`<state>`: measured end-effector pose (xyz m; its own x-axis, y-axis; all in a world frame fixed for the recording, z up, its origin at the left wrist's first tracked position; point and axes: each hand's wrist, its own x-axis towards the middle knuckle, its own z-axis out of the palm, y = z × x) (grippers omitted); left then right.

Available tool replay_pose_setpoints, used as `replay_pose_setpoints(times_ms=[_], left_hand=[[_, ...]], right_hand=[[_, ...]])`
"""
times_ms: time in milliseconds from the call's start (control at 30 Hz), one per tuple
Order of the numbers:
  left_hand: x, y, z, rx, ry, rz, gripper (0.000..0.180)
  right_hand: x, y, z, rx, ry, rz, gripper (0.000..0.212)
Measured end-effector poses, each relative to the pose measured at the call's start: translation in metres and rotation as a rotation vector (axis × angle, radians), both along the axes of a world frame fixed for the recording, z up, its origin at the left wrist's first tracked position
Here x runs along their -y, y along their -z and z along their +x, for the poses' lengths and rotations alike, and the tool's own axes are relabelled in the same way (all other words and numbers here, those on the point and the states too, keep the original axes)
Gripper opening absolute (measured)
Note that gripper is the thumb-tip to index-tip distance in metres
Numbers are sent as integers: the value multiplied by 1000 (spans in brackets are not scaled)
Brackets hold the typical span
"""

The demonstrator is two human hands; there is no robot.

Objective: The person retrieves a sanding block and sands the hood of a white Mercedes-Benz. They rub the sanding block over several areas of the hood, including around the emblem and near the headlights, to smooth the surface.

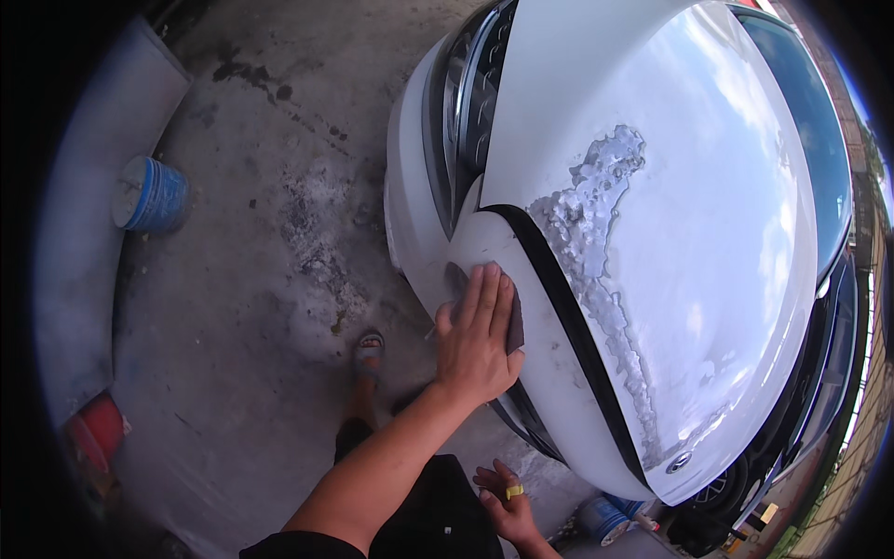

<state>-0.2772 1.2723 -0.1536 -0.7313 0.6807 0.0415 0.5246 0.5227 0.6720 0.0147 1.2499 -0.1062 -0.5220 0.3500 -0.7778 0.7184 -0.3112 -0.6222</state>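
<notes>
My left hand lies with its fingers stretched together on the white front panel of a car, pressing a dark sheet of sandpaper against it. The sandpaper's edges show on both sides of the fingers. Lower down, my right hand hangs near my body, off the car, its fingers loosely bent and apart. A yellow band circles one of its fingers, and nothing else shows in it. Beyond a black gap strip is the white hood, where a long ragged patch of flaking paint runs across the surface.
A blue bucket stands at the left beside a pale, long panel. Another blue bucket is below the car. A red object lies at lower left. White dust marks the concrete floor.
</notes>
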Motion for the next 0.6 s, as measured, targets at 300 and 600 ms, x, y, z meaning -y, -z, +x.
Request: replay_pose_setpoints(times_ms=[300,600], left_hand=[[-2,3,-1,-13,-16,13,85],[-10,4,-7,31,-74,90,81]], right_hand=[[8,8,10,-6,-27,32,64],[8,-1,1,3,3,39,63]])
